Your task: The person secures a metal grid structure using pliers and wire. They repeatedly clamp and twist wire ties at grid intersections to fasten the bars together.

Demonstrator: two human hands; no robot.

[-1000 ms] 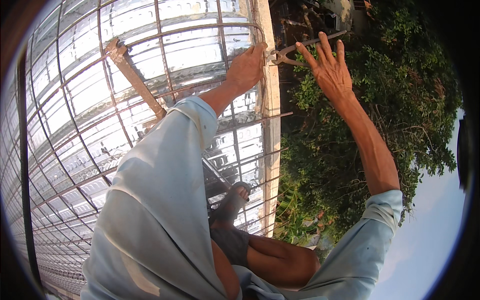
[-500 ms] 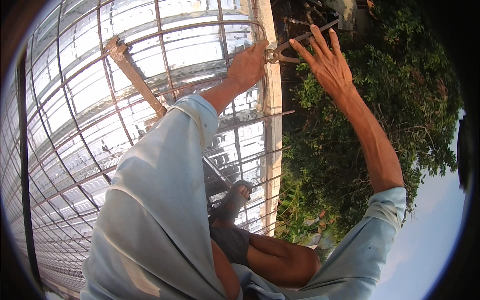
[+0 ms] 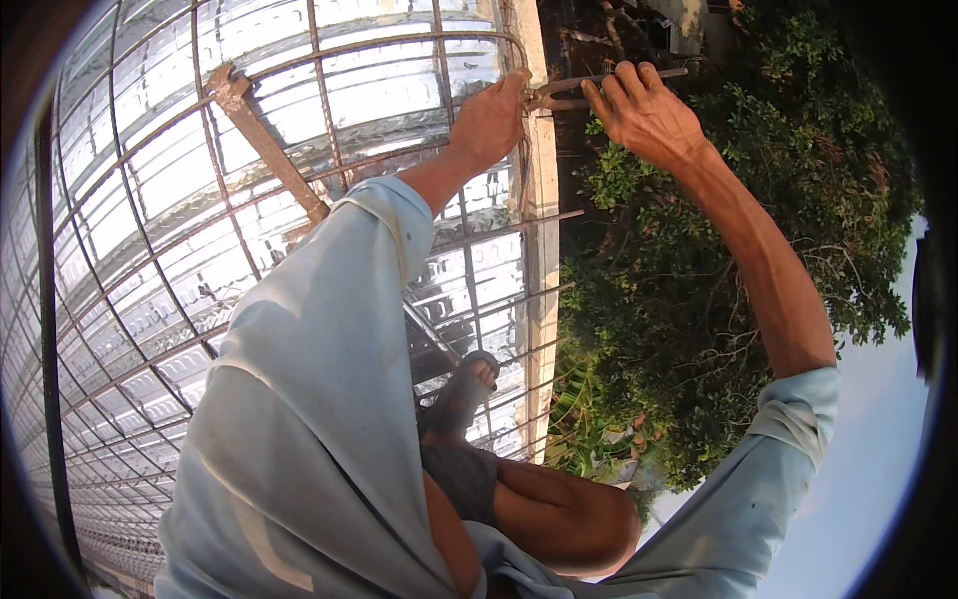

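Gripping pincers (image 3: pixel 571 86) by the handles in the right hand (image 3: pixel 647 118), holding their head over the concrete edge (image 3: pixel 543 220), right beside the left hand (image 3: pixel 489 122). Probably working best by squeezing evenly, with skin clear of the jaws. Hiding the left grip's fingertips, so not telling open from closed; covering the rusty claw-headed tool's (image 3: pixel 267 148) lower end with the sleeve (image 3: pixel 374 225).

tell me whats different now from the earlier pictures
The right hand has curled its spread fingers over the pincers, bringing the handles closer together; the pincers' head has shifted slightly left, up against the left hand. The left hand's position and the rusty hammer look essentially unchanged.
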